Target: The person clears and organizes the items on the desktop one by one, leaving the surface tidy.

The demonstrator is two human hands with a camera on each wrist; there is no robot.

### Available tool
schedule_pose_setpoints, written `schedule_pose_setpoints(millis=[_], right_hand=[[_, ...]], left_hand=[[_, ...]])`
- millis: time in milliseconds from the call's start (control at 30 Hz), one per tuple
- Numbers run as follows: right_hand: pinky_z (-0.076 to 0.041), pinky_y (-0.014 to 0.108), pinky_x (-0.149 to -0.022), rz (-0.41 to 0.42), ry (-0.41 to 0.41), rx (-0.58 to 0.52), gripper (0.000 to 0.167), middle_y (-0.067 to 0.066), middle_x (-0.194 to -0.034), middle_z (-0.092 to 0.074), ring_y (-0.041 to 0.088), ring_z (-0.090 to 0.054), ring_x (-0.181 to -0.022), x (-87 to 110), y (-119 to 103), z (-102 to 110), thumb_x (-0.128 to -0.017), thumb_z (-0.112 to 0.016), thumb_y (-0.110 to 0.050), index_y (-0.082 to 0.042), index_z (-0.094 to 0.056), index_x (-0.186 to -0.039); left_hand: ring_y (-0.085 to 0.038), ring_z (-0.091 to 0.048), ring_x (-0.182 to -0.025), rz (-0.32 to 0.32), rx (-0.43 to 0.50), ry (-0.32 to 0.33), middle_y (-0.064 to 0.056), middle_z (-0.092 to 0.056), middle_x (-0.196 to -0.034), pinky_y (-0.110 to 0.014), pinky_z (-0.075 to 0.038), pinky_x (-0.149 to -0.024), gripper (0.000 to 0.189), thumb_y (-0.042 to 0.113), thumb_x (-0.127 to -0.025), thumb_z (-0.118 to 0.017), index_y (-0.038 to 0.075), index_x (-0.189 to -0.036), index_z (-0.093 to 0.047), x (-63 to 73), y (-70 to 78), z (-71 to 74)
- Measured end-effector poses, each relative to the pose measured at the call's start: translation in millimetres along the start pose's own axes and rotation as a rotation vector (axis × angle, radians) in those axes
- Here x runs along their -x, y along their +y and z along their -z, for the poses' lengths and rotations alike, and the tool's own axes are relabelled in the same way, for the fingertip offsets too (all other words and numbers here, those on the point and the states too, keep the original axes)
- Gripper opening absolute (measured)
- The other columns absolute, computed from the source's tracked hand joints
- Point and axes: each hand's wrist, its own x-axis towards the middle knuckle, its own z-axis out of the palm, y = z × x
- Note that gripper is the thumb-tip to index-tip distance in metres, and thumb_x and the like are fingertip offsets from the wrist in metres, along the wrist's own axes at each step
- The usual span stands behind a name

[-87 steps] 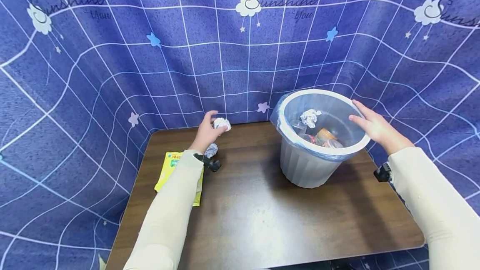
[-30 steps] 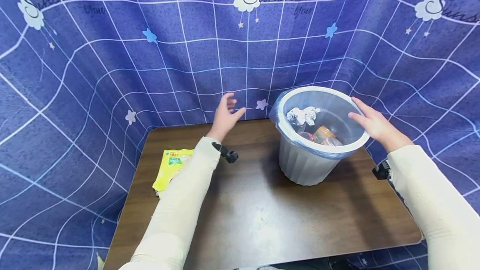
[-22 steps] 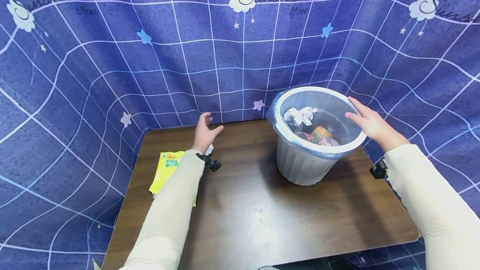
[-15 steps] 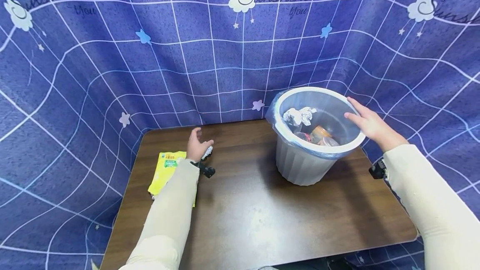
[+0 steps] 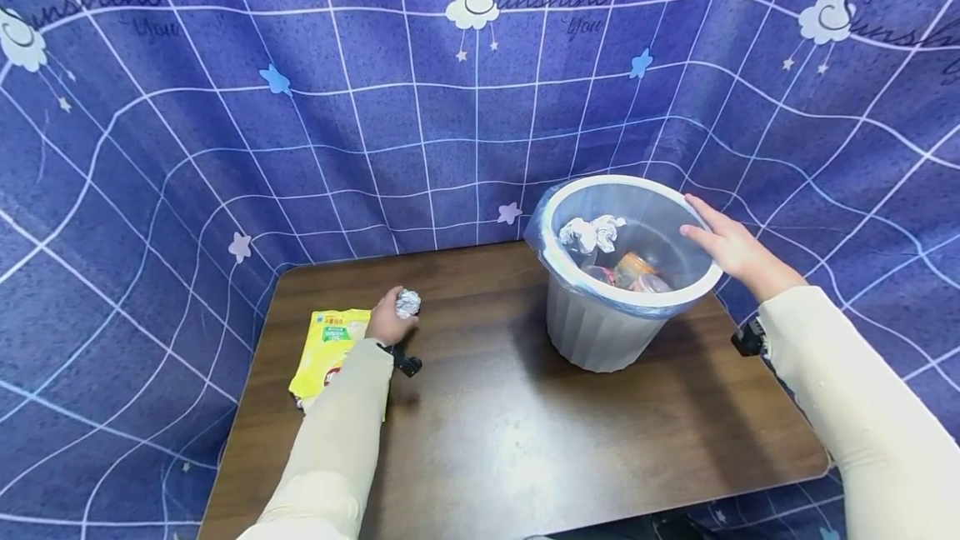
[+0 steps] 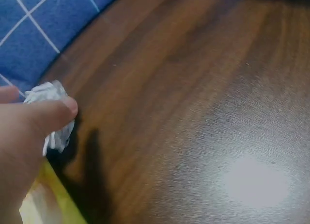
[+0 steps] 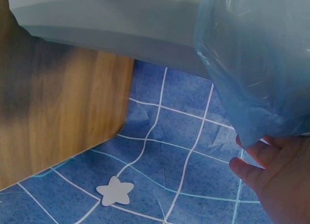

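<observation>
My left hand [image 5: 386, 322] pinches a crumpled white paper ball [image 5: 408, 303] between thumb and fingers, beside the yellow packet. In the left wrist view the thumb lies across the paper ball [image 6: 60, 136], close over the table. My right hand [image 5: 738, 255] holds the right side of the rim of a grey trash can [image 5: 600, 332], the thumb over the inner edge. In the right wrist view its fingertips show below the overhanging blue bin liner [image 7: 256, 88]. Inside the can lie two white paper balls [image 5: 592, 233] and several plastic containers [image 5: 633, 269].
A yellow packet [image 5: 318, 348] lies flat on the left of the brown wooden table [image 5: 480, 407], partly under my left forearm. Blue curtain [image 5: 375, 107] with white lines hangs behind the table and along its sides.
A second white paper ball has landed in the trash can. My left hand has come back leftward and down to the table and taken another paper ball. The right hand stays at the rim.
</observation>
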Motion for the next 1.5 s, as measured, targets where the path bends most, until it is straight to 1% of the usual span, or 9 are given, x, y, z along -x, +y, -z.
schedule_pose_setpoints(millis=[100,200,400,600,700,833,1033,1300,1500], right_hand=[[-0.017,0.064,-0.118,0.001,-0.001,0.002,0.071,0.028,-0.163,-0.018,0.053,-0.019,-0.146,-0.2,-0.5,0.0,-0.106,-0.044,-0.04,-0.01,-0.014,-0.162],[-0.017,0.064,-0.118,-0.003,-0.006,0.005,0.071,0.028,-0.163,-0.017,0.054,-0.018,-0.146,-0.9,0.3,0.9,-0.106,-0.043,-0.04,-0.01,-0.013,-0.162],[-0.017,0.064,-0.117,-0.004,-0.006,0.012,0.071,0.028,-0.163,-0.018,0.054,-0.019,-0.146,-1.0,2.0,1.5,-0.106,-0.043,-0.04,-0.01,-0.012,-0.162],[-0.016,0.063,-0.118,-0.002,-0.011,0.007,0.071,0.027,-0.163,-0.017,0.052,-0.018,-0.147,0.5,-2.1,-0.2,-0.106,-0.044,-0.039,-0.008,-0.013,-0.162],[-0.015,0.063,-0.119,-0.001,-0.017,0.004,0.071,0.027,-0.164,-0.016,0.052,-0.017,-0.147,0.8,-3.7,-0.6,-0.106,-0.044,-0.04,-0.009,-0.013,-0.162],[-0.016,0.065,-0.118,0.008,-0.012,0.006,0.071,0.028,-0.163,-0.016,0.054,-0.017,-0.146,0.9,-2.1,0.6,-0.106,-0.043,-0.039,-0.009,-0.012,-0.162],[-0.016,0.065,-0.117,0.003,-0.021,0.007,0.071,0.028,-0.163,-0.014,0.055,-0.017,-0.146,1.3,0.5,2.8,-0.107,-0.042,-0.04,-0.007,-0.011,-0.162],[-0.016,0.066,-0.117,0.017,-0.008,0.004,0.07,0.029,-0.162,-0.016,0.056,-0.018,-0.145,3.1,1.2,3.0,-0.107,-0.042,-0.038,-0.007,-0.012,-0.162],[-0.017,0.066,-0.117,0.023,-0.005,0.005,0.07,0.03,-0.162,-0.016,0.056,-0.019,-0.144,1.5,2.5,1.3,-0.107,-0.041,-0.038,-0.007,-0.011,-0.162]], left_hand=[[-0.045,-0.055,-0.122,-0.052,-0.083,-0.031,-0.029,-0.055,-0.137,-0.055,-0.044,-0.104,0.069,0.02,-0.087,-0.076,0.004,-0.147,-0.045,0.7,-3.4,-6.3],[-0.044,-0.057,-0.12,-0.09,-0.1,-0.017,-0.027,-0.058,-0.134,-0.054,-0.046,-0.102,0.062,0.021,-0.088,-0.075,0.005,-0.143,-0.051,0.9,-2.6,-10.8],[-0.041,-0.06,-0.116,-0.112,-0.018,0.073,-0.024,-0.063,-0.128,-0.052,-0.047,-0.101,0.053,0.026,-0.088,-0.075,0.004,-0.133,-0.058,-0.1,6.4,-12.2],[-0.041,-0.061,-0.112,-0.095,0.136,0.151,-0.025,-0.064,-0.123,-0.051,-0.047,-0.098,0.05,0.023,-0.086,-0.076,0.002,-0.129,-0.061,-5.2,30.7,-0.2],[-0.041,-0.06,-0.112,-0.09,0.225,0.179,-0.025,-0.064,-0.123,-0.051,-0.046,-0.099,0.048,0.018,-0.085,-0.076,0.0,-0.127,-0.061,-10.8,52.9,13.2],[-0.039,-0.06,-0.117,-0.113,0.319,0.162,-0.025,-0.064,-0.127,-0.05,-0.044,-0.104,0.047,0.013,-0.087,-0.075,-0.003,-0.128,-0.06,-19.6,88.8,31.7],[-0.033,-0.062,-0.118,-0.157,0.372,0.158,-0.02,-0.066,-0.129,-0.043,-0.046,-0.104,0.046,0.017,-0.087,-0.076,0.002,-0.128,-0.061,-29.4,146.5,55.8],[-0.029,-0.063,-0.117,-0.253,0.388,0.147,-0.014,-0.068,-0.128,-0.039,-0.048,-0.102,0.046,0.021,-0.089,-0.076,0.007,-0.13,-0.061,-24.7,240.0,87.8],[-0.026,-0.062,-0.12,-0.323,0.437,0.115,-0.013,-0.068,-0.128,-0.04,-0.053,-0.095,0.046,0.022,-0.09,-0.075,0.01,-0.132,-0.061,-13.0,292.8,99.3]])
